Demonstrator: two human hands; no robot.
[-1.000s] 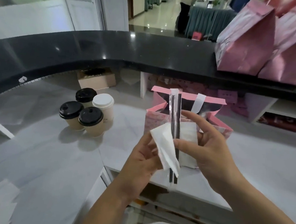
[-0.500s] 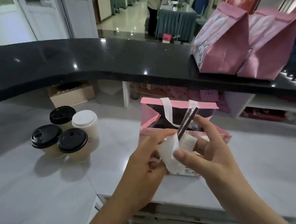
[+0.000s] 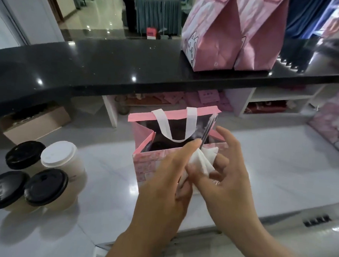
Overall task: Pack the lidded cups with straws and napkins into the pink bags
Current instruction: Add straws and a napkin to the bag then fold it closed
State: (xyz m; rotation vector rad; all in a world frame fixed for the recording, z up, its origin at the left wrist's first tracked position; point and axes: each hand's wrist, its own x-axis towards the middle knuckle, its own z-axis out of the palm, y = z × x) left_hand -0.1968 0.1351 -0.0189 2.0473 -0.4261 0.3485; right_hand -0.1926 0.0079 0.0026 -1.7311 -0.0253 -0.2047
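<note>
Over the open pink bag (image 3: 142, 166), left hand (image 3: 160, 193) is pinching the white napkin (image 3: 204, 160) between thumb and fingers. Right hand (image 3: 226, 183) is curling round the same napkin, wrapped straws (image 3: 209, 128) sticking up from it, tilted over the bag mouth. Bag is standing on the white counter (image 3: 281, 175), white handle (image 3: 172, 126) drooping inward. Four lidded cups (image 3: 42, 176) are sitting well left of it. Two closed pink bags (image 3: 234, 33) are standing on the black ledge (image 3: 89, 67) behind.

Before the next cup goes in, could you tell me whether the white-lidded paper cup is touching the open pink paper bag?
Apart. The head view shows bare grey counter between the white-lidded paper cup and the open pink paper bag.
</note>
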